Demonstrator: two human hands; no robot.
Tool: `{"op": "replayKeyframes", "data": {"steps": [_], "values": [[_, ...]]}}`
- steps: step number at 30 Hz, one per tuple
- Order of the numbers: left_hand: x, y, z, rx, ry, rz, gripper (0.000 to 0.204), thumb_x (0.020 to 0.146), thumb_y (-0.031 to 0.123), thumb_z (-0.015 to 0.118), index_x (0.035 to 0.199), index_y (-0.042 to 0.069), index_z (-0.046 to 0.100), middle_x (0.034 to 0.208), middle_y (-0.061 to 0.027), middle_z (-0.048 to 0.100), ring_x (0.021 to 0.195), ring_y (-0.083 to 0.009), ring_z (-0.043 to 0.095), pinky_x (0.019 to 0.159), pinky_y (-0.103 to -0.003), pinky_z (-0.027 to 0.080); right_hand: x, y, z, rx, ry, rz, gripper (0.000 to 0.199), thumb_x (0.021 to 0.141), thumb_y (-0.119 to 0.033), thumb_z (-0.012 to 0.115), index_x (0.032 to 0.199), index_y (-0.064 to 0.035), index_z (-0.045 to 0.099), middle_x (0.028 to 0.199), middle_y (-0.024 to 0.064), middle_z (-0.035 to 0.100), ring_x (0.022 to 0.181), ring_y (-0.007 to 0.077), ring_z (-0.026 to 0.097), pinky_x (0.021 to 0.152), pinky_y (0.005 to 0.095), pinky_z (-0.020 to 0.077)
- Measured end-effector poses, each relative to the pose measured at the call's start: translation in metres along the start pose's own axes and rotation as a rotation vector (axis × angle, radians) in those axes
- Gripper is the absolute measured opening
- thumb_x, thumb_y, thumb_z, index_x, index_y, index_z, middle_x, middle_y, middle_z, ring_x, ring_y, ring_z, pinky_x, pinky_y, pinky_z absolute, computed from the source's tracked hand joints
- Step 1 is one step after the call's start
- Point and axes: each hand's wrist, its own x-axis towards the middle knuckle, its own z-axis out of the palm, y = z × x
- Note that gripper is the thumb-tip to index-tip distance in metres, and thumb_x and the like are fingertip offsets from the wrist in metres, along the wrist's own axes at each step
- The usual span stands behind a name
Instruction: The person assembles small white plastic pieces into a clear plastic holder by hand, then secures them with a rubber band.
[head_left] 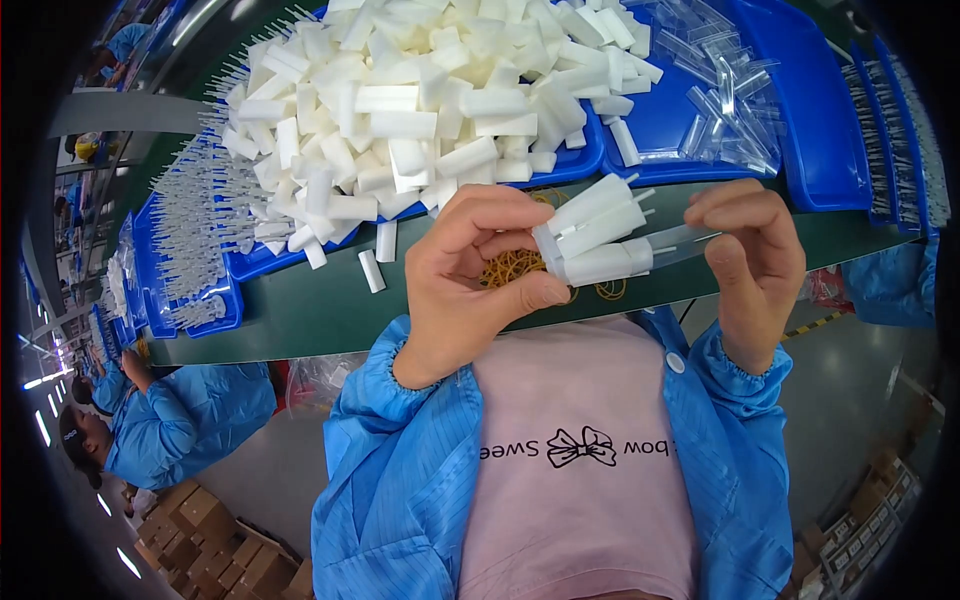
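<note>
My left hand is closed round a small bundle of white foam-like rolls with thin pale stems poking out to the right. A clear band or sleeve seems to wrap the bundle's left end. From the lower roll a clear plastic tube sticks out to the right. My right hand is at that tube's far end, thumb and fingers apart on either side of it; no firm grip shows. Behind the bundle, a heap of yellow-brown rubber bands lies on the green table, partly hidden by my left hand.
A large heap of white rolls overflows a blue tray beyond my hands. To its right, clear plastic tubes lie in another blue tray. Thin white-stemmed pieces fill trays at left. A co-worker in blue sits farther left.
</note>
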Motion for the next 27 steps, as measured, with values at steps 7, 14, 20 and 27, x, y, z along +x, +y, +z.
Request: {"op": "replayKeyframes", "data": {"steps": [7, 14, 20, 27], "values": [[-0.003, 0.005, 0.002, 0.202, 0.014, 0.14, 0.046, 0.058, 0.002, 0.083, 0.1, -0.001, 0.065, 0.1, -0.0093, 0.056, 0.087, -0.0157, 0.057, 0.077, -0.026, 0.05, -0.002, 0.005, 0.0, -0.111, -0.035, -0.211, 0.016, 0.073, -0.009, 0.072, 0.083, -0.001, 0.062, 0.085, 0.0101, 0.064, 0.08, 0.0192, 0.054, 0.081, 0.0377, 0.0394], [-0.004, 0.017, 0.002, 0.36, -0.018, 0.124, 0.055, 0.052, 0.014, 0.088, 0.1, 0.0, 0.066, 0.099, -0.0095, 0.057, 0.09, -0.0187, 0.055, 0.081, -0.029, 0.045, -0.003, 0.004, 0.005, -0.116, -0.055, -0.329, 0.02, 0.067, -0.012, 0.076, 0.082, -0.0055, 0.064, 0.081, 0.009, 0.064, 0.075, 0.0183, 0.054, 0.082, 0.0417, 0.0378], [0.002, 0.018, 0.005, 0.372, -0.038, 0.234, 0.048, 0.055, 0.011, 0.086, 0.099, 0.001, 0.069, 0.094, -0.0083, 0.06, 0.084, -0.0163, 0.058, 0.071, -0.025, 0.048, -0.003, 0.0, 0.008, -0.129, -0.045, -0.313, 0.022, 0.066, -0.016, 0.078, 0.083, -0.0089, 0.066, 0.078, 0.0072, 0.063, 0.073, 0.0183, 0.055, 0.08, 0.0427, 0.0384], [0.001, 0.012, 0.0, 0.371, -0.025, 0.225, 0.048, 0.057, 0.007, 0.085, 0.101, 0.0, 0.067, 0.096, -0.0091, 0.059, 0.087, -0.0169, 0.058, 0.074, -0.026, 0.049, 0.003, 0.0, 0.008, -0.142, -0.056, -0.329, 0.021, 0.066, -0.015, 0.078, 0.083, -0.008, 0.068, 0.078, 0.0072, 0.063, 0.073, 0.0183, 0.055, 0.077, 0.0398, 0.04]]}}
